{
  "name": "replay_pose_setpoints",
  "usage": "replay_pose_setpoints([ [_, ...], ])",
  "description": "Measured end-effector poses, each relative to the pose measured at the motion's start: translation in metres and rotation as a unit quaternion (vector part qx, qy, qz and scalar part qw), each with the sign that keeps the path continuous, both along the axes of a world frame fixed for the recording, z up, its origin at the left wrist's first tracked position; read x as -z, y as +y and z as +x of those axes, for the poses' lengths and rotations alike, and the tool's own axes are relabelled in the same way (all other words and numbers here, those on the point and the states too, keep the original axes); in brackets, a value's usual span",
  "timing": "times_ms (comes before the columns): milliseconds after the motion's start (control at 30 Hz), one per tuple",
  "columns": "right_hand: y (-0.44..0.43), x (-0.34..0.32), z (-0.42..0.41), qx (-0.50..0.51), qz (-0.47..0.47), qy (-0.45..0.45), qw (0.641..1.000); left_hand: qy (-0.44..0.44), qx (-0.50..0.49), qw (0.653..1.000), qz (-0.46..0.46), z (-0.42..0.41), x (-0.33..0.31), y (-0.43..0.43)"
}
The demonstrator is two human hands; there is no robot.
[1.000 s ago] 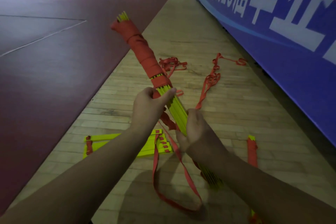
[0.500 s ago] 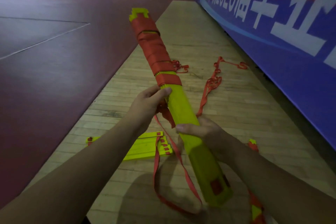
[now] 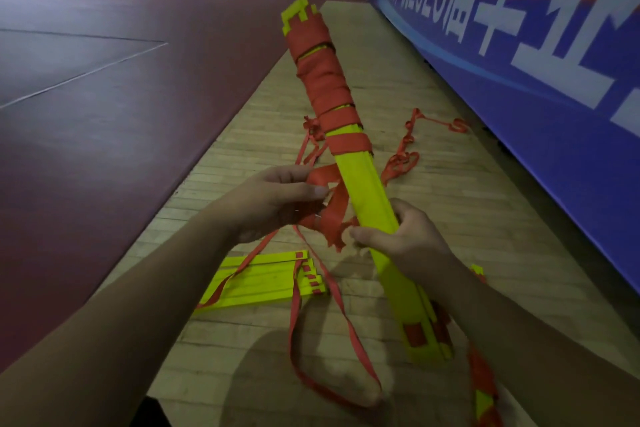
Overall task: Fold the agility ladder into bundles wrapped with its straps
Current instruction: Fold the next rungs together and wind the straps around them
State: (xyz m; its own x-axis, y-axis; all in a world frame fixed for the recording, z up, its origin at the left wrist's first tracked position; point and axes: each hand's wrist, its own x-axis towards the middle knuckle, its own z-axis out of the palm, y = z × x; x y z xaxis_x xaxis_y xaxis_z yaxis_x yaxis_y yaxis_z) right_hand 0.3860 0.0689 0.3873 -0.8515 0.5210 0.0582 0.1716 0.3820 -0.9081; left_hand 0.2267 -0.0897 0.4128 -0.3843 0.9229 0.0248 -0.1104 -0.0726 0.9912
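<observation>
Over the pale wooden floor (image 3: 450, 225), beside the blue banner wall (image 3: 519, 87), I've got the long bundle of flat yellow-green plastic ladder rungs (image 3: 365, 184) up in the air. It's tilted away from me, far half already bound w/ turns of the flat red webbing strap (image 3: 325, 90). My right hand (image 3: 405, 239) is curled round the bundle below the middle, thumb across the front face. My left hand (image 3: 277, 201) pinches the free run of strap just beside the bundle, fingers bent on it; the rest hangs in a slack loop (image 3: 292, 329) toward the floor. To do this turn well, imo: pull the strap taut before it crosses & lay it flat. It looks folded over near my right thumb, so flatten that first. Set each turn just beside the last so no yellow gaps show. Right hand should grip firm enough that the rungs don't fan out, and roll the bundle rather than chase the strap round it. Watch the slack loop: it could snag on the second stack of yellow-green rungs (image 3: 263, 284) lying on the floor below. Approx half the bundle is bare, so plenty of wrapping to go.
</observation>
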Motion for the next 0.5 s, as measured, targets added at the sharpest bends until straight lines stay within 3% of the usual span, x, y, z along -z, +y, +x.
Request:
replay_pose_setpoints([
  [100, -0.0057, 0.004, -0.0039, 0.004, -0.003, -0.008, 1.0, -0.052, -0.013, 0.999, 0.001, 0.0065, -0.0019, 0.0045],
  [200, -0.0066, 0.0074, -0.0063, 0.02, 0.069, -0.01, 0.997, -0.015, -0.079, 0.996, -0.048, 0.0053, -0.0054, 0.0025],
  [333, -0.0071, 0.0077, -0.0073, 0.038, 0.093, -0.013, 0.995, 0.009, -0.049, 0.994, -0.093, 0.0042, -0.0068, -0.0019],
  [500, -0.0077, 0.0073, -0.0075, 0.064, 0.137, -0.029, 0.988, 0.015, -0.066, 0.996, -0.049, -0.0008, -0.0028, -0.0046],
])
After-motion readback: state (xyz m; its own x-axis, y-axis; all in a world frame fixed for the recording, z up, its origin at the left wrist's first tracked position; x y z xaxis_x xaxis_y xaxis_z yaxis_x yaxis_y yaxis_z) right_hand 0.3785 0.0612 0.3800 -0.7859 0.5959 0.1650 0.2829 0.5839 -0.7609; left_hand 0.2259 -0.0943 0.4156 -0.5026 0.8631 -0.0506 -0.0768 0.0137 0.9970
